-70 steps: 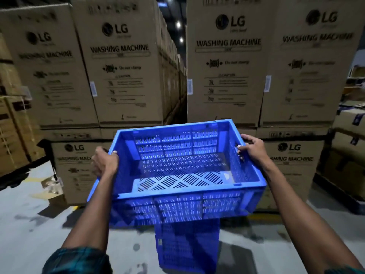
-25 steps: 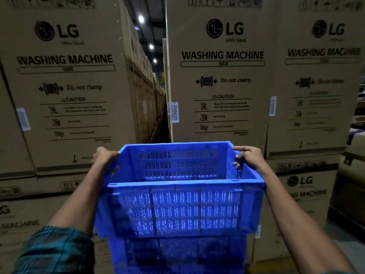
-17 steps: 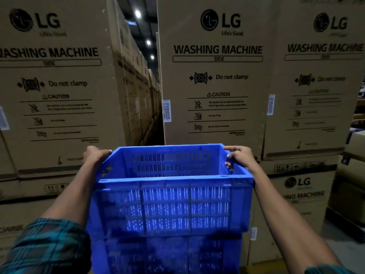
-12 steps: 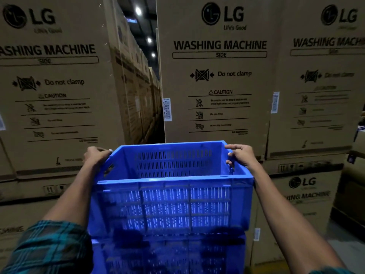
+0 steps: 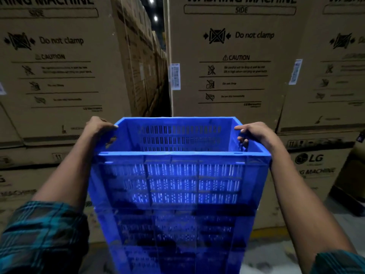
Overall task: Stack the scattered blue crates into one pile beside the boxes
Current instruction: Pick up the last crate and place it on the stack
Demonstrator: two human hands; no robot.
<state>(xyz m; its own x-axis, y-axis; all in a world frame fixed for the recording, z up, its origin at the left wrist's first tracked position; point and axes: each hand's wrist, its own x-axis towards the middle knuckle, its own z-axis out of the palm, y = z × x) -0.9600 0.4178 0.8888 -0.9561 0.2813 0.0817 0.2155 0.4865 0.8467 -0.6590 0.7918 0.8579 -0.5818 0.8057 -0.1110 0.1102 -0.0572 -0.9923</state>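
Note:
A blue slotted crate (image 5: 189, 180) fills the middle of the view, sitting level on top of a pile of blue crates (image 5: 177, 240) that runs down out of frame. My left hand (image 5: 98, 126) grips the crate's left rim, fingers curled over the edge. My right hand (image 5: 254, 133) grips the right rim, thumb on top and fingers inside. The pile stands right in front of tall cardboard washing machine boxes (image 5: 233, 62).
Stacked cardboard boxes (image 5: 59, 72) wall off the whole back, with a narrow dark aisle (image 5: 160, 82) between the two stacks. Grey floor (image 5: 276, 260) with a yellow line (image 5: 270, 232) shows at lower right. More cartons (image 5: 353, 175) stand at the right edge.
I carried the crate up to the boxes and lowered it onto the pile. Over the last second the view has tilted down and closed in; both hands keep their grip.

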